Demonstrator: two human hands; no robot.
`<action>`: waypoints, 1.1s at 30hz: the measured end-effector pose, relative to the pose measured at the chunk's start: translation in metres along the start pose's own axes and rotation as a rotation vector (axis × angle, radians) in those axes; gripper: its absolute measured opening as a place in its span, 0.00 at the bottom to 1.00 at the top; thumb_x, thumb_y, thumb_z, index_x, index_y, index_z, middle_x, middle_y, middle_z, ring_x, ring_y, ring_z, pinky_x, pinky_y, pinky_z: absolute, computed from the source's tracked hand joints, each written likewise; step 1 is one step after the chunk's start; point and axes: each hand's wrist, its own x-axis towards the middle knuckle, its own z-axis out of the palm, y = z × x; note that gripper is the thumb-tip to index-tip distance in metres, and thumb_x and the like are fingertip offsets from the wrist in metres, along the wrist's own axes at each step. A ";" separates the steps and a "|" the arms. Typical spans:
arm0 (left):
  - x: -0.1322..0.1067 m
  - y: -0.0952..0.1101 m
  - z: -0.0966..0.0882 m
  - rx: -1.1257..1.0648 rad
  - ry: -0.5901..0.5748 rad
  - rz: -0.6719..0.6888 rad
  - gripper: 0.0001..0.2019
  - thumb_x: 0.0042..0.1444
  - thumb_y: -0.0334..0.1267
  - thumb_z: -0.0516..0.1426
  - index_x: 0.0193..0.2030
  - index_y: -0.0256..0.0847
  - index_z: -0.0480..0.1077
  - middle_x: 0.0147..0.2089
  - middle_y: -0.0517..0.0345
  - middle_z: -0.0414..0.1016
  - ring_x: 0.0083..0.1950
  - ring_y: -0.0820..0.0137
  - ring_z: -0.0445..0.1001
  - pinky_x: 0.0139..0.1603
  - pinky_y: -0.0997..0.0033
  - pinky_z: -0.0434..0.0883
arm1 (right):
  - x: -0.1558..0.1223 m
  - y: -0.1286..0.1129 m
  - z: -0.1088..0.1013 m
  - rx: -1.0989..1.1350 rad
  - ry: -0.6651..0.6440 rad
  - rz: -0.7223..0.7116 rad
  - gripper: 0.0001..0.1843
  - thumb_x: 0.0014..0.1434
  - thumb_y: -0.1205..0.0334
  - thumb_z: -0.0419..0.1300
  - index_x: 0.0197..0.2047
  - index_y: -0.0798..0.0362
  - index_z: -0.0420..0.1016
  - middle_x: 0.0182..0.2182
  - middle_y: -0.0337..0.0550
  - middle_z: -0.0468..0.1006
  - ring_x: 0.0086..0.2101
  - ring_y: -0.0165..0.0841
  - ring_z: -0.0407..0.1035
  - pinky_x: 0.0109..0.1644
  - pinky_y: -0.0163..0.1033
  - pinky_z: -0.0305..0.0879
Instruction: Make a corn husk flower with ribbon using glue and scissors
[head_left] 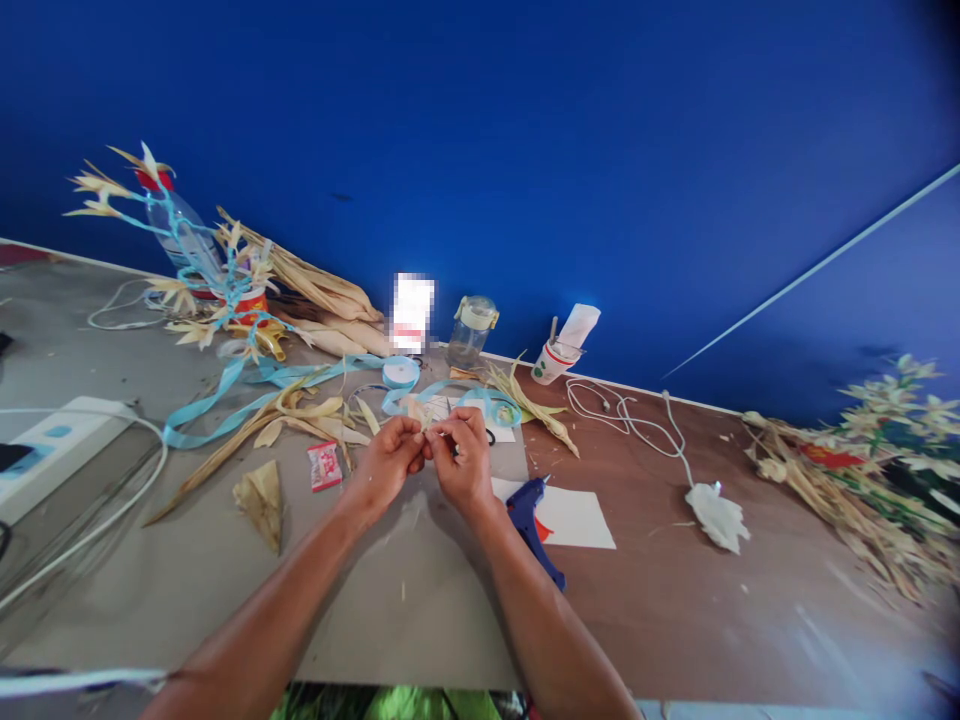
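Note:
My left hand [395, 452] and my right hand [463, 455] meet above the table's middle, fingertips pinched together. Between them is a small pale piece of corn husk [424, 418], mostly hidden by the fingers. Just behind the hands lie light blue ribbon [394, 402] and a ribbon roll [401, 373]. A dark blue glue gun [534, 530] rests on white paper [585, 518] right of my right forearm. Left of my left hand are a red-and-white packet [325, 466], a folded dry husk [261, 500] and loose husk strips [300, 405].
A plastic bottle [180, 235] and blue-stemmed husk flowers [240, 285] stand at the back left. A lidded jar [471, 330] and a paper cup [553, 362] stand by the blue wall. White cables [637, 415], a power strip [64, 445] and a dried bundle [832, 490] lie around.

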 end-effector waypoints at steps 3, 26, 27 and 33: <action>0.000 0.001 0.001 0.023 0.007 0.004 0.09 0.49 0.39 0.61 0.29 0.39 0.64 0.23 0.64 0.67 0.22 0.79 0.59 0.23 0.77 0.55 | 0.001 -0.001 -0.001 -0.003 0.001 -0.017 0.06 0.58 0.67 0.56 0.33 0.52 0.74 0.34 0.45 0.63 0.36 0.34 0.64 0.35 0.39 0.65; -0.004 0.015 0.001 -0.347 -0.042 -0.192 0.12 0.45 0.38 0.66 0.34 0.34 0.71 0.24 0.63 0.66 0.22 0.81 0.60 0.25 0.80 0.59 | 0.006 0.001 -0.006 0.301 -0.034 0.129 0.05 0.57 0.65 0.59 0.30 0.52 0.75 0.28 0.39 0.71 0.32 0.31 0.65 0.37 0.37 0.62; -0.004 0.015 0.000 -0.360 -0.065 -0.227 0.12 0.45 0.38 0.66 0.33 0.33 0.71 0.23 0.62 0.66 0.22 0.81 0.59 0.24 0.80 0.59 | 0.006 0.003 -0.006 0.333 -0.035 0.124 0.04 0.56 0.65 0.60 0.30 0.51 0.75 0.28 0.39 0.72 0.32 0.31 0.65 0.37 0.37 0.61; -0.002 0.012 -0.009 -0.365 -0.185 -0.407 0.13 0.45 0.40 0.66 0.28 0.33 0.69 0.20 0.63 0.63 0.18 0.83 0.55 0.20 0.80 0.56 | 0.007 0.009 -0.006 0.395 -0.056 0.140 0.02 0.52 0.65 0.63 0.28 0.49 0.77 0.28 0.39 0.70 0.34 0.32 0.66 0.40 0.39 0.62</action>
